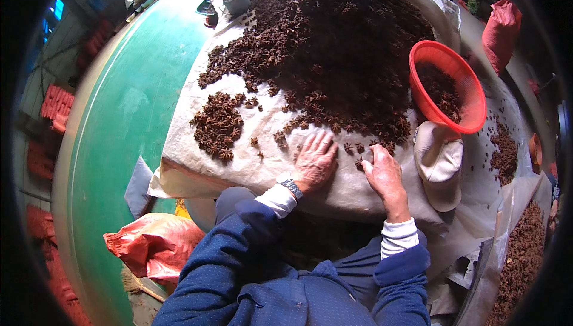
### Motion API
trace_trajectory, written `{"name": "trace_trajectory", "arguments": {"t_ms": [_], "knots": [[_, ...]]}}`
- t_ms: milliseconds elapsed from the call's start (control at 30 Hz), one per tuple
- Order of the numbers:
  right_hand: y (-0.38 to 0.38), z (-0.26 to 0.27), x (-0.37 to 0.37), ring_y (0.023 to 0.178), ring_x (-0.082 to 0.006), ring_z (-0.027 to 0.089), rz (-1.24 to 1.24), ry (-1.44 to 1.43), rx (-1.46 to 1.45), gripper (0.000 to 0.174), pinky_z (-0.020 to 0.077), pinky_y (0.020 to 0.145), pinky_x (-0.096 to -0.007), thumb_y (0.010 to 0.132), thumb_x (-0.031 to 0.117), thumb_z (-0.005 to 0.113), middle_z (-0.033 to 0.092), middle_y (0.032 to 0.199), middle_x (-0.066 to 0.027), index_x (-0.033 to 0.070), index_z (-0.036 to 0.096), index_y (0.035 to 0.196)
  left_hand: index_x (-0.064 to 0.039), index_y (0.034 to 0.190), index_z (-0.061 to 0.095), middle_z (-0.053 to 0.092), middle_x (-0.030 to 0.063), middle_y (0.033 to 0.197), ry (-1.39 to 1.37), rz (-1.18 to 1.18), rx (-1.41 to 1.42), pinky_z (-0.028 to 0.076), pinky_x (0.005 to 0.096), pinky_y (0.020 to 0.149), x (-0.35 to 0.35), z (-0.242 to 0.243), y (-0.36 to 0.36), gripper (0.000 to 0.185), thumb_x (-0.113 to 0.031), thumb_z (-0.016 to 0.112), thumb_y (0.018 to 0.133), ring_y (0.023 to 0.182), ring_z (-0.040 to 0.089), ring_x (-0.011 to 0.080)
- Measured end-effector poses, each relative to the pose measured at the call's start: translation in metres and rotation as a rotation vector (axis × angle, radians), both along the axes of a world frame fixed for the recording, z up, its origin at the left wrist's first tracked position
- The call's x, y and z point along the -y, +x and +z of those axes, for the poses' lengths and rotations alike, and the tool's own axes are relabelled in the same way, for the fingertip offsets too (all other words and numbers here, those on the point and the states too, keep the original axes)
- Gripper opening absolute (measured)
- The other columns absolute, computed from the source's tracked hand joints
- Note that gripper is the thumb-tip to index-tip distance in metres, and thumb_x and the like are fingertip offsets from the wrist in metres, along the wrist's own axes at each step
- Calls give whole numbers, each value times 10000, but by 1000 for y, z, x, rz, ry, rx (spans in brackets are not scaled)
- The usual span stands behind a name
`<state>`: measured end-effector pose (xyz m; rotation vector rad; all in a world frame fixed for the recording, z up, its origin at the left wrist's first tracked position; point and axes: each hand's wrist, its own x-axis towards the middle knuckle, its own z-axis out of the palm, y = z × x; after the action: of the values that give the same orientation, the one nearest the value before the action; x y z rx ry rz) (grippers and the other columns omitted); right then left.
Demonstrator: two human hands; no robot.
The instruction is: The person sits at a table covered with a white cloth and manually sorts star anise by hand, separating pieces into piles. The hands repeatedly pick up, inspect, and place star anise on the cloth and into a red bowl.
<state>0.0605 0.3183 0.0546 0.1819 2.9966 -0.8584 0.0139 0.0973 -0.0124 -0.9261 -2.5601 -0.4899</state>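
Observation:
A large heap of dried star anise [340,57] covers most of the pale sheet [264,169] before me. My left hand [315,158] lies palm down on the sheet at the heap's near edge, fingers slightly spread, with no object seen in it. To its right, my right hand [385,173] has its fingers bent and its thumb beside a loose star anise [359,163]. Whether its curled fingers hold anything is hidden. A smaller pile of star anise [218,126] sits to the left, apart from the heap, with a few stray pieces between.
At right, a red plastic basket [418,86] partly filled with star anise stands behind a pale cap [438,156]. A metal pot [236,2] is at the far left of the sheet. A red woven sack [156,245] is by my left side; another sack [501,35] stands far right.

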Motion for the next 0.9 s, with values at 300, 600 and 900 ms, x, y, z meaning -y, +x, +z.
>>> {"name": "trace_trajectory", "arguments": {"t_ms": [300, 600, 900], "knots": [[-1, 9, -2, 1109, -413, 683, 49, 16, -10, 391, 552, 943, -509, 895, 227, 756, 698, 1175, -214, 24, 628, 1203, -41, 1310, 657, 556, 191, 1501, -210, 351, -25, 276, 533, 1244, 93, 4, -30, 415, -251, 642, 953, 1462, 438, 381], [0, 12, -2, 1033, -422, 707, 75, 51, -62, 306, 575, 891, -520, 898, 214, 766, 688, 1094, -220, 23, 617, 1085, -60, 1414, 581, 531, 187, 1497, -135, 291, 18, 291, 564, 1223, 56, -7, -60, 528, -295, 665, 949, 1426, 451, 386], [-1, 12, -3, 1035, -409, 714, 99, 58, -57, 266, 584, 894, -497, 916, 202, 743, 698, 1076, -234, 4, 640, 1061, -87, 1059, 671, 651, 120, 1114, 46, 273, 1, 437, 488, 1050, 54, -3, -73, 273, -237, 780, 860, 1142, 585, 342]]}}
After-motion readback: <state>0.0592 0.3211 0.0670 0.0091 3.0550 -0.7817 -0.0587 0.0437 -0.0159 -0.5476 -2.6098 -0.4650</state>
